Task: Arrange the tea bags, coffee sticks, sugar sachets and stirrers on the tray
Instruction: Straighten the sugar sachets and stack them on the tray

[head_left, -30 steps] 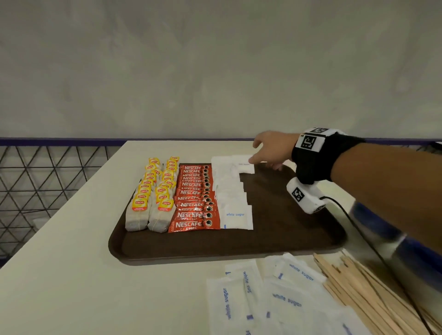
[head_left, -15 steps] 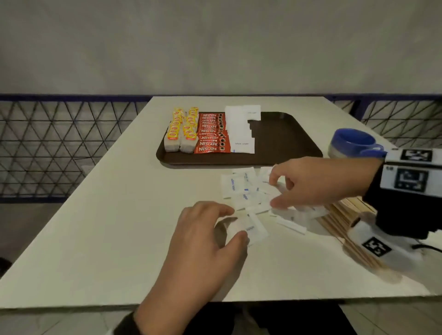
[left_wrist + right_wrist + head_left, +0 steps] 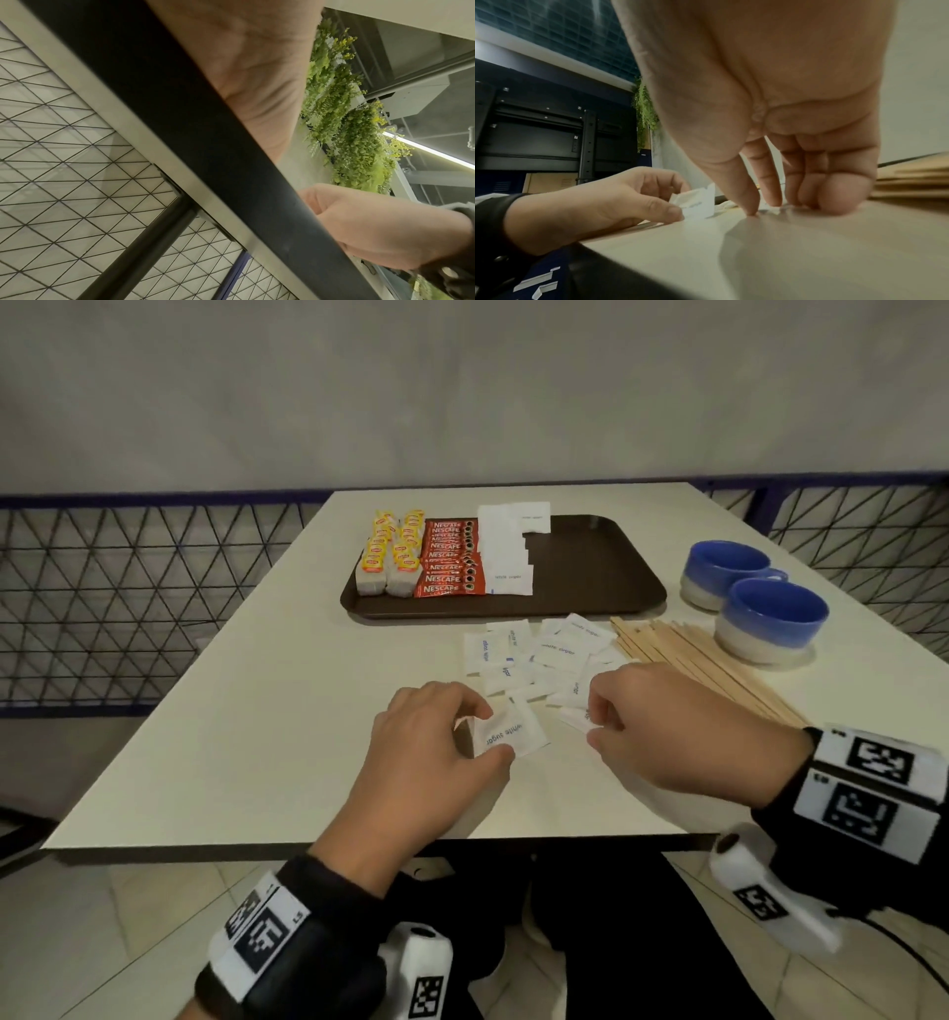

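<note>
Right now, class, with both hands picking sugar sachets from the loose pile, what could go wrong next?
1. The left hand pinches its sugar sachet only by the edge; it might slip.
2. The right hand works in overlapping loose sachets, so it may lift two or scatter them.
3. The wooden stirrers lie just beside that hand; a sweep of the wrist could knock them askew.

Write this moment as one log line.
left hand: pinches sugar sachet | right hand: fingertips on loose sachets | stirrers: off tray
</note>
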A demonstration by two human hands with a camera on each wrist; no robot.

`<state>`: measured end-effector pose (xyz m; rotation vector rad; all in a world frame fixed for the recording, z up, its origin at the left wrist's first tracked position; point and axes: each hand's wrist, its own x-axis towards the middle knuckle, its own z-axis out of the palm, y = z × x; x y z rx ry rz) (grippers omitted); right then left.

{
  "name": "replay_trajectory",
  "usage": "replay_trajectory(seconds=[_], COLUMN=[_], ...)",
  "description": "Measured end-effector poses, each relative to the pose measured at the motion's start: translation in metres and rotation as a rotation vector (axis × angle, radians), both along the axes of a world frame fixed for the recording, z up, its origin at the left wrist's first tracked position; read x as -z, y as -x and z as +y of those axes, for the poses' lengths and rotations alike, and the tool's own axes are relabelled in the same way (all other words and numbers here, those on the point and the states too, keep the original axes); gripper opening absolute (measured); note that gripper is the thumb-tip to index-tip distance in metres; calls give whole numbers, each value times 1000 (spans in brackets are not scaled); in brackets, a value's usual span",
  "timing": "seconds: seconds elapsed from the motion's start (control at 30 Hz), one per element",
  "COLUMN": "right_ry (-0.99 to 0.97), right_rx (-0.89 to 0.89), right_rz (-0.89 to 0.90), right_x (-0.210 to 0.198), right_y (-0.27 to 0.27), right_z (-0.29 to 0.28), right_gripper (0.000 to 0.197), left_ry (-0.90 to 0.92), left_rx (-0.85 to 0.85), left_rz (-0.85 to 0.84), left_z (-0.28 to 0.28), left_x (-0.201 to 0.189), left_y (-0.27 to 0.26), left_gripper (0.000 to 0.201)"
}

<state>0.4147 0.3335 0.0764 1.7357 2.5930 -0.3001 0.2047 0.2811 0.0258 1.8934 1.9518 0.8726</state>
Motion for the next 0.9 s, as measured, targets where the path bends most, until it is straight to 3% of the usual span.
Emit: replay_trajectory(seconds=[0.13, 0.27, 0.4, 0.53, 0.6, 0.67, 0.77, 0.9], right_ry=[-110, -23, 5, -164, -133, 27, 146, 246], right_rx=[-48, -157, -239, -340, -321, -225, -3, 192], right_rz=[43, 191, 282, 405, 559, 855, 1257, 1506], right_x=[5, 14, 30, 52, 55, 52, 47, 49], right_y=[-3, -11, -19, -23, -22, -19, -4, 20], right_z=[-16, -48, -70, -70, -68, -66, -54, -37], right_gripper=[7, 17, 35, 28, 19, 6, 8, 10], left_ry=[-32, -103, -114, -123, -115, -109, -110, -86], left_rx=[28, -5, -12, -5, -1, 11, 15, 21], left_rz=[-303, -592, -750, -821, -863, -860, -812, -796], left_z=[-6, -5, -4, -5, -5, -5, -5, -6], left_x=[0, -1, -3, -6, -7, -8, -9, -10], left_y=[5, 10, 14, 16, 16, 16, 16, 16], left_gripper=[18, 26, 27, 32, 35, 37, 44, 51])
